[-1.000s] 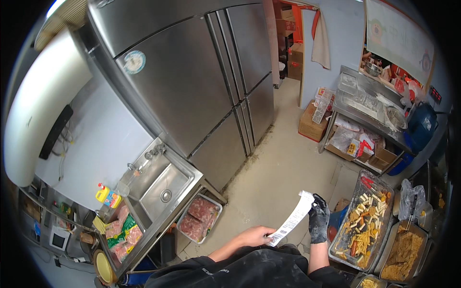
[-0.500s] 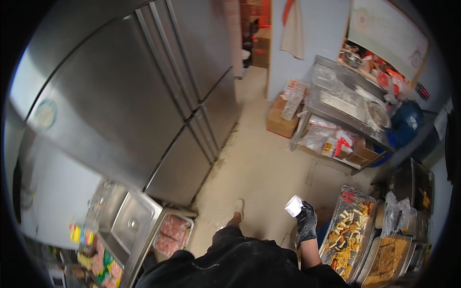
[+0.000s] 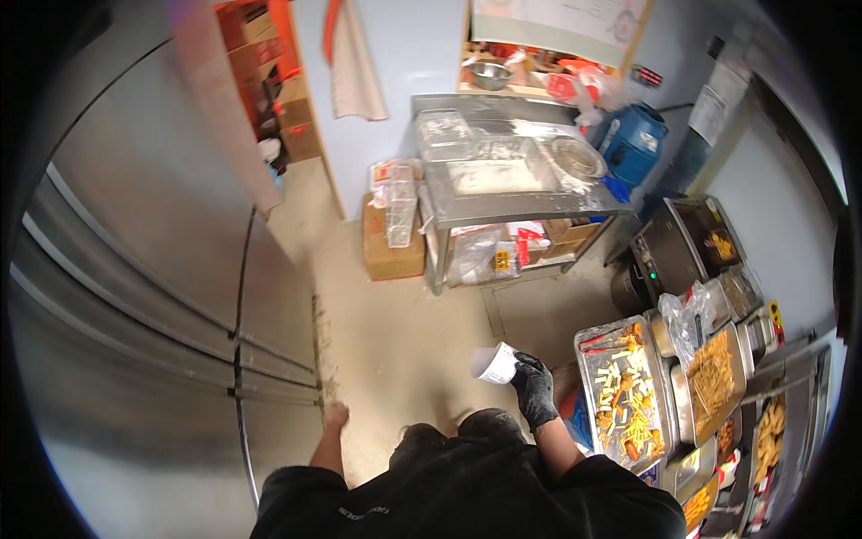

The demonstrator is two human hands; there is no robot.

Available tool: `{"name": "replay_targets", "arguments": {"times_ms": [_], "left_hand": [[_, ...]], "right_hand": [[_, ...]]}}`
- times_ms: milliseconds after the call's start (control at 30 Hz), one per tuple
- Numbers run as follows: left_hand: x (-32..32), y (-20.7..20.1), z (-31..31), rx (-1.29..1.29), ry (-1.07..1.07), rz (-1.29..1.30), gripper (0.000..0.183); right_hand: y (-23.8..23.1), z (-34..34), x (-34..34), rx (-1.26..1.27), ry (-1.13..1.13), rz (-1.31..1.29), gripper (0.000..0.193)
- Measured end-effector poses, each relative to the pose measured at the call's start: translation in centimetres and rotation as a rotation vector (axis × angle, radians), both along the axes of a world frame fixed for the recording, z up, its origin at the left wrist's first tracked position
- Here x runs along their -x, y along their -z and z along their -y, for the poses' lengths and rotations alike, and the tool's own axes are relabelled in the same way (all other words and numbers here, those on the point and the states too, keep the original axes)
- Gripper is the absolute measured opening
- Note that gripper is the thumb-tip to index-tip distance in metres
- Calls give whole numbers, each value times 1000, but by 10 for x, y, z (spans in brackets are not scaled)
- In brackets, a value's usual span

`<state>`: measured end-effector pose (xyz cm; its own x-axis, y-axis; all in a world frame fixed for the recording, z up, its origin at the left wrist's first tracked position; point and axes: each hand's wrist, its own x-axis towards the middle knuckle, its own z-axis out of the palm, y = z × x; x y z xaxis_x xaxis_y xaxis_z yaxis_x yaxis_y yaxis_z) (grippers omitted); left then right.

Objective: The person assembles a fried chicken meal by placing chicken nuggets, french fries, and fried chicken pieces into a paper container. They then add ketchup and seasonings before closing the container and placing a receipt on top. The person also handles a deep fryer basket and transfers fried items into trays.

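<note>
White curled paper slip point(image 3: 496, 365), printed: one, clamped in black-gloved right hand point(image 3: 535, 395). One bare left hand point(image 3: 336, 417); cannot tell its finger closure.

The fingers of the bare left hand point(image 3: 336, 416) have let go of the long white printed paper slip point(image 3: 499, 365), and that hand now hangs near the tall stainless-steel refrigerator point(image 3: 180, 287). Once stretched straight between both hands, the slip now curls from the black-gloved right hand point(image 3: 535, 391) alone. The view has swung right, bringing the flour-dusted steel desk point(image 3: 530, 205) to upper middle.
</note>
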<state>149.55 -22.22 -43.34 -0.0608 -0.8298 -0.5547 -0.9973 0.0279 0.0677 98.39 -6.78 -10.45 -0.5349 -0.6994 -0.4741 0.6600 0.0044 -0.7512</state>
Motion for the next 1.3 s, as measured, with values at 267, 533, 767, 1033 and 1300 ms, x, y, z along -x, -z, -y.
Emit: {"name": "replay_targets", "arguments": {"times_ms": [267, 533, 767, 1033, 1300], "left_hand": [[270, -190, 243, 56, -398, -1145, 30], [546, -321, 157, -169, 323, -1362, 43], [689, -349, 204, -599, 489, -1297, 34], [857, -368, 252, -885, 992, -1071, 30], [990, -398, 239, -1319, 1126, -927, 32]], "right_hand": [[63, 46, 128, 57, 405, 35, 26], [18, 152, 214, 136, 275, -71, 19], [-37, 193, 294, 7, 173, -477, 23], [-65, 184, 416, -164, 429, -523, 27], [-68, 171, 488, -343, 782, -632, 27]]}}
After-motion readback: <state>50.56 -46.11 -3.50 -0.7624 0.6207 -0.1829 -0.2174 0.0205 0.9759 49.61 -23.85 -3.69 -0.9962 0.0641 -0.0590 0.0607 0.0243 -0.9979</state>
